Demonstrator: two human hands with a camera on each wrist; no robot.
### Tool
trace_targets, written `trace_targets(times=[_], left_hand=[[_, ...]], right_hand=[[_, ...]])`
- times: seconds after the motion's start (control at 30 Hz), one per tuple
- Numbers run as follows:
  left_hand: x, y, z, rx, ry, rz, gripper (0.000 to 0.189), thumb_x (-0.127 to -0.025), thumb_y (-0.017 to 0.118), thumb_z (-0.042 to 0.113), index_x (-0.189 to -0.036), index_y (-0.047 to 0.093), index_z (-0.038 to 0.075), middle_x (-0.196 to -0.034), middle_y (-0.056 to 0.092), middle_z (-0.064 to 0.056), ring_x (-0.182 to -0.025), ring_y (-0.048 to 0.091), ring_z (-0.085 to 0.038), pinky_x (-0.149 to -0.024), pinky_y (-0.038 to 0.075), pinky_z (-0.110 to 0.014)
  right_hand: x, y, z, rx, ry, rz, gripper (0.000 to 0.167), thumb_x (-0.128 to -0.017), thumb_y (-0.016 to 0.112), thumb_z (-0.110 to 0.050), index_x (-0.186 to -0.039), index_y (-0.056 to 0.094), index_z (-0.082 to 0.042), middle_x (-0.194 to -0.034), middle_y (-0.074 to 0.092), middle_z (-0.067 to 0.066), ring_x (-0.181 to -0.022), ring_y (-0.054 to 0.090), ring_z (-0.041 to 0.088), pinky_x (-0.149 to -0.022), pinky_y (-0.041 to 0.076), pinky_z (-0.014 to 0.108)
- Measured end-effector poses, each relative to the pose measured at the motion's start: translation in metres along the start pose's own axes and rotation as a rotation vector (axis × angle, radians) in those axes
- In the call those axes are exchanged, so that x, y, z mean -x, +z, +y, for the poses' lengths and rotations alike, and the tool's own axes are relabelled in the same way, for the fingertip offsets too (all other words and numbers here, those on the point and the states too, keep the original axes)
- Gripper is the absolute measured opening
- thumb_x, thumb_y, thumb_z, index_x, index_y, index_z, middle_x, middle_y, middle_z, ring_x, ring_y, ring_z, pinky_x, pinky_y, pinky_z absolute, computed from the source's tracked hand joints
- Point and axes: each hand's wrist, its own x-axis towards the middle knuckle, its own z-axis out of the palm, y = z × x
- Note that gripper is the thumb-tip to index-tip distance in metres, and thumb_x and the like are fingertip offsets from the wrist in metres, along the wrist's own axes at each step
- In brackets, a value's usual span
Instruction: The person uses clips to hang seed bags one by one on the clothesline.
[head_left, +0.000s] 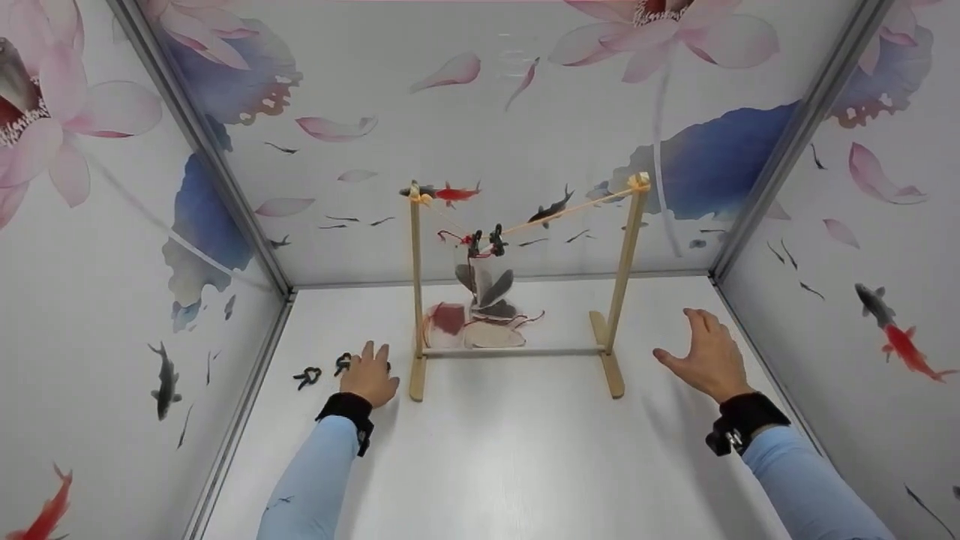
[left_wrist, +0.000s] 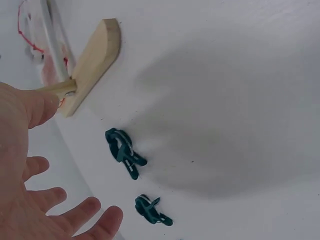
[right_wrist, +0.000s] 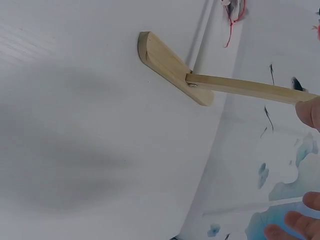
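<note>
Hovering over the tabletop [head_left: 487,457], the left hand [head_left: 367,379] spreads its fingers and grips nothing. The right hand [head_left: 709,356], also spread and holding nothing, is cut off in its own wrist view. Dark-green clips [left_wrist: 124,152] lie by the left fingers: one well to their left, another partly hidden beside them; a sliver at the lower edge of the left wrist view is hard to identify. Between the hands, farther off, stands a wooden rack [head_left: 624,262]; dark clips [head_left: 496,240] hold an indistinct see-through item [head_left: 493,291] on its sagging cord [head_left: 574,211].
</note>
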Motion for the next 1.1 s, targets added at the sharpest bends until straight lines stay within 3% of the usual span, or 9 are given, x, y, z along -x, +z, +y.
trace_targets(times=[0.2, 0.37, 0.5, 0.67, 0.77, 0.87, 0.97, 1.1], left_hand=[[0.004, 0.026, -0.001, -0.046, -0.049, -0.145, 0.069, -0.106, 0.069, 0.024, -0.166, 0.047, -0.002, -0.18, 0.033, -0.031, -0.151, 0.049, -0.061, -0.113, 0.054, -0.074], [0.012, 0.04, -0.004, -0.06, -0.054, -0.197, 0.062, -0.104, 0.068, 0.023, -0.157, 0.056, -0.007, -0.176, 0.038, -0.035, -0.148, 0.052, -0.062, -0.113, 0.056, -0.073], [0.015, 0.041, -0.003, -0.062, -0.05, -0.166, 0.059, -0.103, 0.071, 0.022, -0.154, 0.059, -0.007, -0.171, 0.045, -0.036, -0.144, 0.056, -0.06, -0.112, 0.057, -0.071], [0.012, 0.038, 0.002, -0.106, -0.026, -0.077, 0.049, -0.102, 0.074, 0.015, -0.144, 0.063, -0.008, -0.139, 0.064, -0.034, -0.114, 0.072, -0.051, -0.095, 0.065, -0.062], [0.011, 0.041, 0.003, -0.112, -0.032, -0.043, 0.036, -0.102, 0.075, 0.012, -0.131, 0.068, -0.008, -0.123, 0.064, -0.032, -0.098, 0.072, -0.045, -0.085, 0.067, -0.058], [0.01, 0.048, 0.001, -0.106, -0.055, -0.024, 0.028, -0.101, 0.075, 0.009, -0.122, 0.071, -0.008, -0.12, 0.062, -0.03, -0.094, 0.069, -0.042, -0.081, 0.066, -0.055], [0.01, 0.053, -0.003, -0.108, -0.07, 0.001, 0.03, -0.099, 0.077, 0.006, -0.126, 0.071, -0.007, -0.121, 0.062, -0.03, -0.094, 0.07, -0.04, -0.08, 0.067, -0.053], [0.011, 0.055, -0.008, -0.141, -0.041, 0.028, 0.039, -0.098, 0.08, 0.002, -0.134, 0.069, -0.005, -0.115, 0.068, -0.029, -0.089, 0.073, -0.038, -0.08, 0.067, -0.05]], right_hand=[[0.0, 0.013, -0.007, 0.024, -0.032, -0.042, 0.089, -0.095, 0.085, -0.039, -0.159, 0.047, 0.01, -0.158, 0.051, 0.041, -0.136, 0.057, 0.066, -0.1, 0.054, 0.079], [-0.001, 0.022, -0.012, 0.054, -0.04, -0.076, 0.085, -0.096, 0.084, -0.038, -0.158, 0.049, 0.009, -0.157, 0.054, 0.041, -0.137, 0.057, 0.064, -0.103, 0.051, 0.081], [-0.001, 0.026, -0.013, 0.057, -0.045, -0.087, 0.079, -0.099, 0.081, -0.033, -0.158, 0.05, 0.01, -0.156, 0.055, 0.04, -0.137, 0.058, 0.064, -0.105, 0.051, 0.08], [0.002, 0.028, -0.012, 0.056, -0.051, -0.086, 0.076, -0.099, 0.08, -0.03, -0.157, 0.052, 0.009, -0.154, 0.057, 0.04, -0.135, 0.059, 0.064, -0.105, 0.051, 0.08], [0.004, 0.029, -0.011, 0.05, -0.057, -0.076, 0.074, -0.098, 0.08, -0.03, -0.155, 0.054, 0.009, -0.153, 0.058, 0.039, -0.135, 0.059, 0.064, -0.105, 0.051, 0.08], [0.005, 0.029, -0.011, 0.05, -0.061, -0.077, 0.071, -0.098, 0.08, -0.029, -0.154, 0.056, 0.008, -0.152, 0.059, 0.039, -0.136, 0.058, 0.063, -0.107, 0.049, 0.081], [0.007, 0.029, -0.012, 0.049, -0.053, -0.091, 0.068, -0.099, 0.08, -0.028, -0.152, 0.058, 0.007, -0.152, 0.059, 0.038, -0.138, 0.057, 0.063, -0.109, 0.047, 0.082], [0.009, 0.029, -0.013, 0.05, -0.047, -0.108, 0.065, -0.098, 0.081, -0.027, -0.15, 0.061, 0.006, -0.152, 0.06, 0.038, -0.137, 0.059, 0.063, -0.11, 0.048, 0.081]])
